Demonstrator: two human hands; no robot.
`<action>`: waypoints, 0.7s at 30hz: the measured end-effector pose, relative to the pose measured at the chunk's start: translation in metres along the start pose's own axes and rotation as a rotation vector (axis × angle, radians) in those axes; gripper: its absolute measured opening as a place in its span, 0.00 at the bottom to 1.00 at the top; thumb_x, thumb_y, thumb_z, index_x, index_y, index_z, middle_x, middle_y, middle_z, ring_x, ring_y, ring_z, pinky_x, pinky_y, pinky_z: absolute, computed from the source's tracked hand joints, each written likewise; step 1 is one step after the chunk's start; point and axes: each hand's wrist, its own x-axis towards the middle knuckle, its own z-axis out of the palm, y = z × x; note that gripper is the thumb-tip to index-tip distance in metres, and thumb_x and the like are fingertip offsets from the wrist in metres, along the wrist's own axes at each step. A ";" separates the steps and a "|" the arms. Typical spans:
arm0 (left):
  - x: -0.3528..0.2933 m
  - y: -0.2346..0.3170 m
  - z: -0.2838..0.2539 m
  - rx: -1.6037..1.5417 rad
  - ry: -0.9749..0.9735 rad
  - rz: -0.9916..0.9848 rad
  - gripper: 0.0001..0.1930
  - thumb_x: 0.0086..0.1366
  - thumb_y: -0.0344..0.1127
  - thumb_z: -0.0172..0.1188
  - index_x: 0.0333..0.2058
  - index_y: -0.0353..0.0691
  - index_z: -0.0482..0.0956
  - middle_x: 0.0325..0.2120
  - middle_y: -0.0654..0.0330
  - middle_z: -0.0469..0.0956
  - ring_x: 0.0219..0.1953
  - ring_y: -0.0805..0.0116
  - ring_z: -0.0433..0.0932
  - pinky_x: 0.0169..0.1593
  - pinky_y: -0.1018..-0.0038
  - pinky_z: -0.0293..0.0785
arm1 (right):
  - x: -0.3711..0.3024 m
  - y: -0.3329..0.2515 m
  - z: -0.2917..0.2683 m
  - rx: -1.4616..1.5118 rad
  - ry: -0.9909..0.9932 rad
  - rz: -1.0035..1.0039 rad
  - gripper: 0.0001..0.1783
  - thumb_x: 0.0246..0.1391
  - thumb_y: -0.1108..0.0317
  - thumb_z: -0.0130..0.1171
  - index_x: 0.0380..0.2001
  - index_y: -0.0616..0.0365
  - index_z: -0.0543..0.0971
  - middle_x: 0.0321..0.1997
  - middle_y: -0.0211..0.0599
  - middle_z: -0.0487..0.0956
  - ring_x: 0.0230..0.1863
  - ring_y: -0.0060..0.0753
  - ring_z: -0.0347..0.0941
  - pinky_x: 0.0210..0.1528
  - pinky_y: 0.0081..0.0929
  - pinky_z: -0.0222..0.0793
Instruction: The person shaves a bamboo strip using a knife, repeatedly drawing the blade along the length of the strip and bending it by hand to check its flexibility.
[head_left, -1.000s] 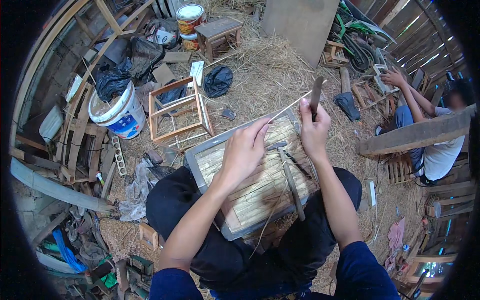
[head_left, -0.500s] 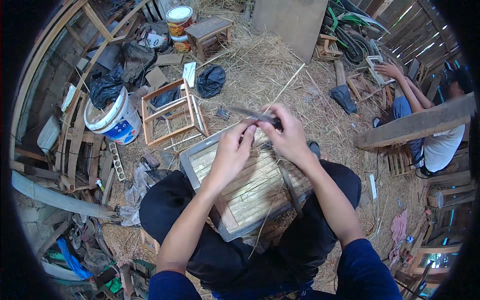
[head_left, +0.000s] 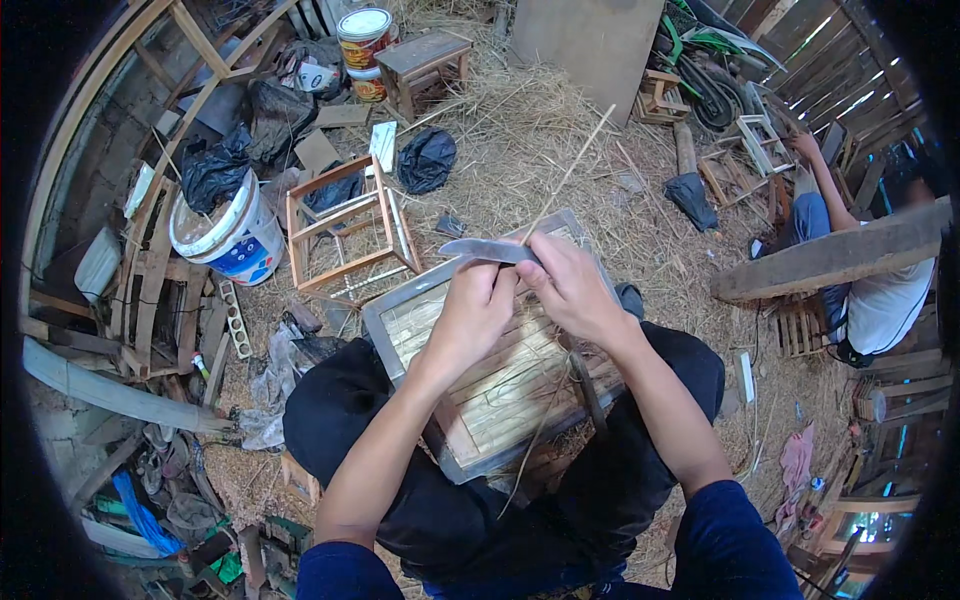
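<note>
My right hand is closed around the handle of a knife, whose broad grey blade points left with a curved tip. A thin pale strip, like bamboo or cane, slants up and away from the blade. My left hand is closed beneath the blade, its fingers pinched at the strip's lower part, which the hands mostly hide. Under both hands, a slatted panel in a grey frame lies across my lap. A dark narrow bar and some thin curled fibres rest on it.
A small wooden frame stands ahead on the left, beside a white bucket. Farther off are a wooden stool and stacked paint pails. At right, another person sits behind a thick wooden beam. Straw covers the ground.
The knife blade has turned to show its flat side and shifted slightly down and left. My hands have lowered a little. The other person's arm has moved back.
</note>
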 end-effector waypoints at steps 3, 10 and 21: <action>-0.003 0.003 -0.008 0.056 -0.055 -0.082 0.13 0.71 0.29 0.52 0.48 0.29 0.79 0.31 0.54 0.79 0.31 0.68 0.74 0.37 0.70 0.71 | -0.005 0.007 0.003 -0.042 -0.089 0.014 0.21 0.71 0.53 0.46 0.46 0.63 0.73 0.37 0.55 0.75 0.41 0.62 0.73 0.44 0.46 0.68; 0.000 0.004 -0.009 0.074 0.039 -0.064 0.10 0.70 0.29 0.55 0.43 0.30 0.81 0.26 0.55 0.78 0.28 0.70 0.72 0.34 0.70 0.70 | 0.003 0.015 0.000 -0.118 -0.075 -0.019 0.17 0.67 0.57 0.52 0.35 0.62 0.69 0.32 0.53 0.73 0.36 0.61 0.71 0.39 0.47 0.66; 0.006 0.022 -0.008 0.083 0.051 0.005 0.11 0.72 0.31 0.54 0.43 0.30 0.81 0.18 0.55 0.72 0.21 0.70 0.68 0.29 0.68 0.66 | 0.000 0.024 -0.007 -0.275 0.056 -0.003 0.24 0.68 0.47 0.48 0.33 0.61 0.68 0.30 0.53 0.70 0.37 0.62 0.68 0.41 0.50 0.63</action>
